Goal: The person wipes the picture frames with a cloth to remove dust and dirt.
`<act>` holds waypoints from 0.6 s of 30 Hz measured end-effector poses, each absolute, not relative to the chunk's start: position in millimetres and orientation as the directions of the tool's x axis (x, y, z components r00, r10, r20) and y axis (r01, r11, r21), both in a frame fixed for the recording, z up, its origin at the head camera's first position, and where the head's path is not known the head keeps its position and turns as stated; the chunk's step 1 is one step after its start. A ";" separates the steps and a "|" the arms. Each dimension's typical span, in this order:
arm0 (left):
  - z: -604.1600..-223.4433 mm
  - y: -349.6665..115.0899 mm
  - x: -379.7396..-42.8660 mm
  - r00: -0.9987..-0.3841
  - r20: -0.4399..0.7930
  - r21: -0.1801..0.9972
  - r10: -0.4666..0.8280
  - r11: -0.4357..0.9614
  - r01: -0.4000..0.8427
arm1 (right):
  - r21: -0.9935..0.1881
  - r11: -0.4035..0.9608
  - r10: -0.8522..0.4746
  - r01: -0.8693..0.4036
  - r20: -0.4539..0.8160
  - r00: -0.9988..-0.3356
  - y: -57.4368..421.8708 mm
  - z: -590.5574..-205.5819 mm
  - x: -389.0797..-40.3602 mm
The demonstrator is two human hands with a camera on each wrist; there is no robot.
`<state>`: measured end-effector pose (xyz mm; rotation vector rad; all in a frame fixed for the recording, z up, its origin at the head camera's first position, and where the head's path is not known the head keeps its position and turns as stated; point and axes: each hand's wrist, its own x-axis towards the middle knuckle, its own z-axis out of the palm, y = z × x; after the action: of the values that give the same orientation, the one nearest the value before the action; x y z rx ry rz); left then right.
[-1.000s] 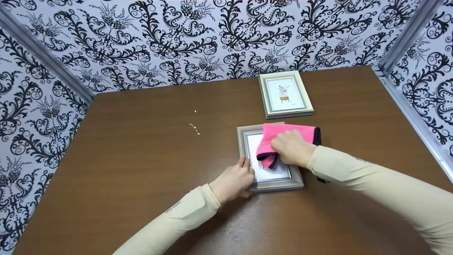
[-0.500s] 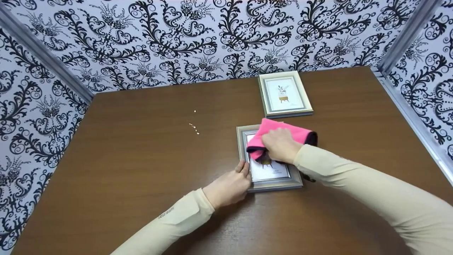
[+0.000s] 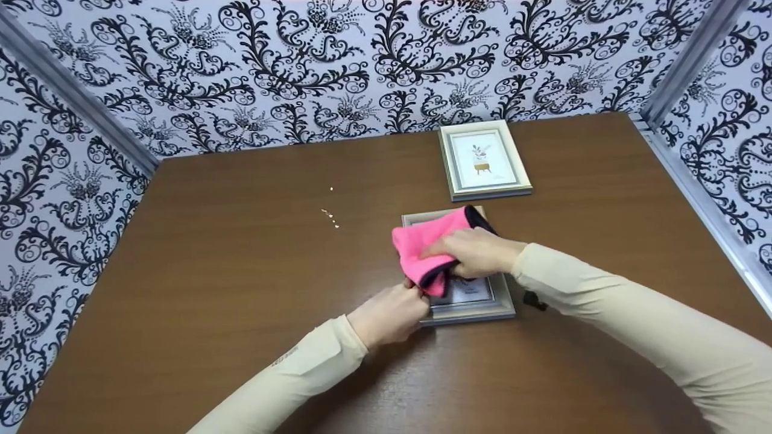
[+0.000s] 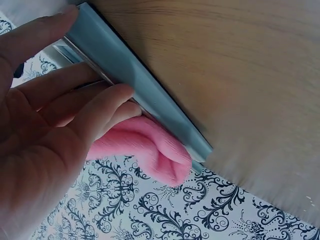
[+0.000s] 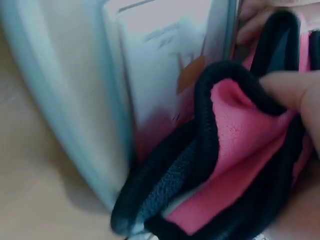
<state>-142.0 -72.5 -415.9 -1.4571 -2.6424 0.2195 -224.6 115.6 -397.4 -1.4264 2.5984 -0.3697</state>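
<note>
A picture frame (image 3: pixel 473 312) with a pale grey border lies flat on the brown table, its upper part covered by a pink cloth (image 3: pixel 422 238) with black edging. My right hand (image 3: pixel 476 250) grips the bunched cloth over the glass; its folds and dark trim (image 5: pixel 202 120) fill much of the right wrist view. My left hand (image 3: pixel 389 313) holds the frame at its lower left, thumb near one corner and fingers on the border (image 4: pixel 150 100) in the left wrist view. The cloth hangs over the frame's left edge beside the left fingertips. Part of the printed picture (image 5: pixel 165 55) shows below the cloth.
A second picture frame (image 3: pixel 485 188) lies behind the first, showing a plant in a pot. Small white crumbs (image 3: pixel 330 216) are scattered on the table (image 3: pixel 241 253) to the left. Patterned walls (image 3: pixel 313 66) with metal posts (image 3: pixel 681 66) enclose the back and sides.
My right hand has swept the cloth leftward across the frame, from its right side to over its left edge. The left hand has shifted slightly left and stays at the frame's lower left.
</note>
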 end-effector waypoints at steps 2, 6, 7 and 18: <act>-414.7 -72.5 -142.1 -0.535 0.032 -0.181 0.844 0.531 0.828 | -0.290 0.492 -0.862 -0.821 -0.034 -0.505 121.6 -397.4 -223.0; -414.4 -71.2 -143.6 -0.521 0.043 -0.205 0.853 0.517 0.831 | -0.187 0.493 -0.868 -0.850 -0.043 -0.494 134.2 -396.5 -217.2; -414.0 -71.0 -143.6 -0.517 0.046 -0.218 0.855 0.513 0.830 | -0.153 0.494 -0.868 -0.856 -0.036 -0.495 136.8 -396.1 -215.9; -412.2 -69.1 -144.0 -0.538 0.037 -0.235 0.842 0.531 0.814 | 0.129 0.634 -0.772 -0.762 0.062 -0.632 142.7 -397.5 -186.9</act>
<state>-144.0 -69.1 -412.2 -1.4263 -2.6189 0.2862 -186.9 142.7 -397.5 -1.3851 2.9395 0.1467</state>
